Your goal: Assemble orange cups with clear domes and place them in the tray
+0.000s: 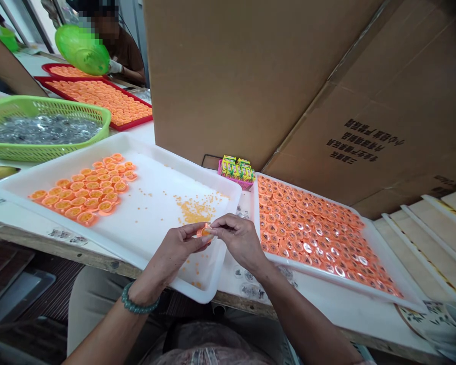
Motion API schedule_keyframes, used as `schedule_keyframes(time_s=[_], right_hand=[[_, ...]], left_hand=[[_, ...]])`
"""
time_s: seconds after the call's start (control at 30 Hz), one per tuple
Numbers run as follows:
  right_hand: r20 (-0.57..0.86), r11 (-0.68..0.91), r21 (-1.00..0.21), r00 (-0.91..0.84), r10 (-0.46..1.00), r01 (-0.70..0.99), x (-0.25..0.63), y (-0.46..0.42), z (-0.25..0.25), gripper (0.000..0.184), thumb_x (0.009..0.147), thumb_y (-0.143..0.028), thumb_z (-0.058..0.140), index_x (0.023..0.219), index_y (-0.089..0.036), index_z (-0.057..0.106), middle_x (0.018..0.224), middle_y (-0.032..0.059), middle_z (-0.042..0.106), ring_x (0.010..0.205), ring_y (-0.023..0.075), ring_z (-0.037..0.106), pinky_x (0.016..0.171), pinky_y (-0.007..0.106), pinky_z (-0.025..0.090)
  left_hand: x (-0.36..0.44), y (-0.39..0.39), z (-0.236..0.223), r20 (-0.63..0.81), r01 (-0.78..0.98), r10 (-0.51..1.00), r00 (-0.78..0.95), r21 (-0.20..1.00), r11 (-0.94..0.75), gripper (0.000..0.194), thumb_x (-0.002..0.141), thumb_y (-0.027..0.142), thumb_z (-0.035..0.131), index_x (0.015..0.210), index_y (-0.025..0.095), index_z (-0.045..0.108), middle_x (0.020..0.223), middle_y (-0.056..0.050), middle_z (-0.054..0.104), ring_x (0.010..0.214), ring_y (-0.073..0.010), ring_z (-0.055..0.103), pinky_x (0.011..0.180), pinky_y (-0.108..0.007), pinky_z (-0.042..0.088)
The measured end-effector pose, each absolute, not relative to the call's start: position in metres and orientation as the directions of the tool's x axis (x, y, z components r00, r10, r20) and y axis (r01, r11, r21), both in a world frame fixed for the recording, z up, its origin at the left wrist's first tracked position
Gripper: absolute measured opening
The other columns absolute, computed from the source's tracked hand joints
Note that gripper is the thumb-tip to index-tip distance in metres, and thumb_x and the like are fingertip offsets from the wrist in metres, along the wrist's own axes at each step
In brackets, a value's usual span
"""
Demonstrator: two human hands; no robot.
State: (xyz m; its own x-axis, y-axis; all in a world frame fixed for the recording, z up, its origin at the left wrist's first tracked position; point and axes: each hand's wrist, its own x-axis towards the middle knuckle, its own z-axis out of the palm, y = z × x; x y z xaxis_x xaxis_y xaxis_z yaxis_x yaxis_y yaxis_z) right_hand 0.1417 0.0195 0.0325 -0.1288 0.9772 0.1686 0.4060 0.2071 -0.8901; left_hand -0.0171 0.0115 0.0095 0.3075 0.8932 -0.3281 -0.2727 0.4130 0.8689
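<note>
My left hand [175, 253] pinches a small round orange plastic piece [204, 231] between thumb and fingers, above the right end of a white tray [155, 175]. Close against that piece, my right hand [243, 241] has its thumb and fingers pressed together; whatever they hold is too small to make out. Just beyond my hands, tiny yellow beads [197, 207] lie scattered in the tray. A cluster of orange cup-shaped pieces [87, 192] with yellowish centres fills part of the tray's left side.
A second white tray [307, 274] holds rows of orange pieces under shiny clear covers. Left are a green basket [53, 152] of clear parts and a banana [0, 173]. Tall cardboard [243, 76] stands behind a pink basket [241, 182]. A co-worker holds a green basin [81, 49].
</note>
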Motion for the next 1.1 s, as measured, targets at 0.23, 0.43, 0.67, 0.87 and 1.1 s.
schedule_keyframes(time_s=[0.23, 0.43, 0.67, 0.87, 1.1], right_hand=[[0.146, 0.181, -0.892, -0.113, 0.983, 0.415, 0.138, 0.02, 0.03, 0.006, 0.075, -0.017, 0.063, 0.072, -0.018, 0.068, 0.073, 0.001, 0.065, 0.068, 0.0132, 0.059, 0.064, 0.024, 0.045], [0.262, 0.312, -0.816, -0.168, 0.95, 0.487, 0.142, 0.011, 0.031, 0.013, 0.083, -0.021, 0.055, 0.087, -0.022, 0.068, 0.088, 0.0037, 0.065, 0.081, 0.0155, 0.059, 0.073, 0.028, 0.047], [0.469, 0.504, -0.595, -0.24, 0.85, 0.626, 0.132, -0.007, 0.015, 0.036, 0.079, -0.025, 0.063, 0.114, -0.022, 0.057, 0.101, 0.0086, 0.06, 0.095, 0.0209, 0.054, 0.082, 0.037, 0.047], [0.528, 0.543, -0.461, -0.275, 0.804, 0.702, 0.128, -0.004, 0.006, 0.032, 0.084, -0.02, 0.053, 0.116, -0.018, 0.057, 0.092, 0.0097, 0.061, 0.088, 0.0208, 0.055, 0.077, 0.036, 0.048], [0.55, 0.566, -0.519, -0.258, 0.795, 0.64, 0.124, -0.007, 0.0, 0.038, 0.083, -0.02, 0.054, 0.121, -0.02, 0.055, 0.093, 0.0099, 0.061, 0.089, 0.0209, 0.054, 0.078, 0.037, 0.048]], left_hand=[[-0.017, 0.013, 0.009, -0.299, -0.301, 0.905, 0.304, 0.871, 0.389, 0.034, 0.061, 0.029, 0.078, 0.092, 0.018, 0.068, 0.085, -0.003, 0.07, 0.078, -0.0159, 0.063, 0.079, -0.03, 0.048], [-0.018, 0.013, 0.01, -0.312, -0.353, 0.913, 0.263, 0.85, 0.392, 0.032, 0.061, 0.03, 0.078, 0.087, 0.016, 0.065, 0.084, -0.003, 0.069, 0.078, -0.0159, 0.063, 0.078, -0.029, 0.049], [-0.018, 0.012, 0.01, -0.293, -0.344, 0.927, 0.234, 0.867, 0.361, 0.031, 0.062, 0.029, 0.077, 0.085, 0.015, 0.063, 0.074, -0.001, 0.066, 0.064, -0.0116, 0.059, 0.063, -0.023, 0.047], [-0.017, 0.013, 0.009, -0.264, -0.327, 0.937, 0.23, 0.885, 0.33, 0.029, 0.065, 0.029, 0.075, 0.085, 0.015, 0.06, 0.073, 0.0, 0.065, 0.064, -0.0116, 0.059, 0.067, -0.025, 0.048], [-0.019, 0.01, 0.009, -0.248, -0.345, 0.951, 0.184, 0.89, 0.299, 0.026, 0.062, 0.025, 0.076, 0.081, 0.015, 0.06, 0.066, 0.001, 0.063, 0.059, -0.0109, 0.058, 0.06, -0.023, 0.047]])
